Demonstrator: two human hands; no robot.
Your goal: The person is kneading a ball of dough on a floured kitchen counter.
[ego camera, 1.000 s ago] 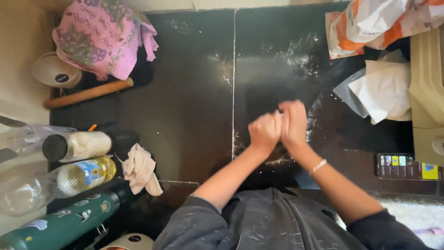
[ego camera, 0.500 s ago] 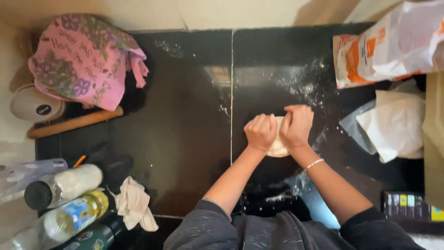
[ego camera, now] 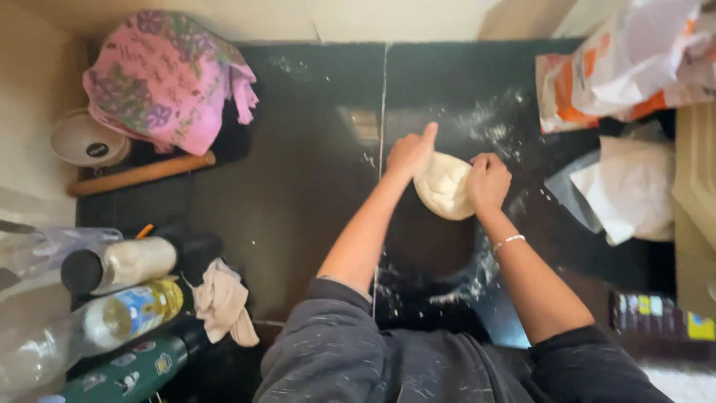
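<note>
Pressing on the dough (ego camera: 445, 185), I have both hands on it: the left hand (ego camera: 409, 154) curls against its left side with the thumb up, and the right hand (ego camera: 488, 181) closes over its right edge. The dough sits on the dark, floury table (ego camera: 298, 194), right of centre. A rolling pin (ego camera: 142, 174) lies far left, bottles (ego camera: 127, 291) near left.

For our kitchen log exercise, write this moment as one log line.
left hand: on dough, thumb up | right hand: pressing dough | surface: dark floured counter
</note>
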